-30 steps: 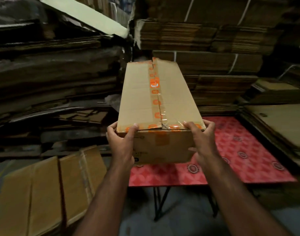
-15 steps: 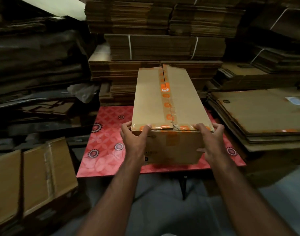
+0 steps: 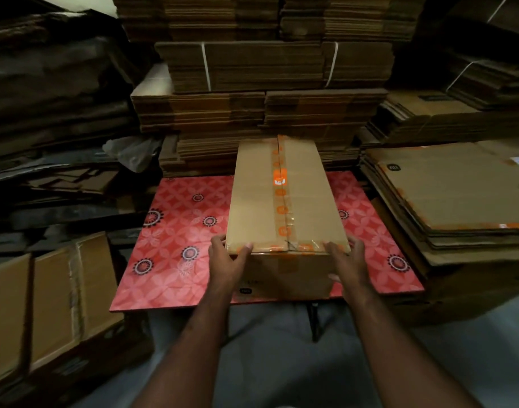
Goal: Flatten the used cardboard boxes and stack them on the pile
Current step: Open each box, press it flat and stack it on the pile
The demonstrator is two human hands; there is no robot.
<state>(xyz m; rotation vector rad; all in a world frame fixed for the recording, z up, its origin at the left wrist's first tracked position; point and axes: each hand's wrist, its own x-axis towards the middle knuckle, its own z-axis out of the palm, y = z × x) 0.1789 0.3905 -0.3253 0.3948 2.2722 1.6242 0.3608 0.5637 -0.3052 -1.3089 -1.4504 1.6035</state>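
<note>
— Where is the cardboard box (image 3: pixel 284 198)?
— On the red patterned table (image 3: pixel 176 240), lengthwise down its middle, its near end at the table's front edge. It is closed, with orange-printed tape (image 3: pixel 280 201) along the top seam.
— And the hands?
— The left hand (image 3: pixel 226 263) grips the near left corner, thumb on the top face, fingers round the side. The right hand (image 3: pixel 348 260) grips the near right corner the same way.
— What surrounds the table?
— Beyond its far edge rise strapped bundles of flat cardboard (image 3: pixel 270 66). By the right edge lies a pile of flattened boxes (image 3: pixel 452 195). By the left edge stands a taped brown carton (image 3: pixel 61 290), and a crumpled plastic bag (image 3: pixel 131 153) sits near the far left corner.
</note>
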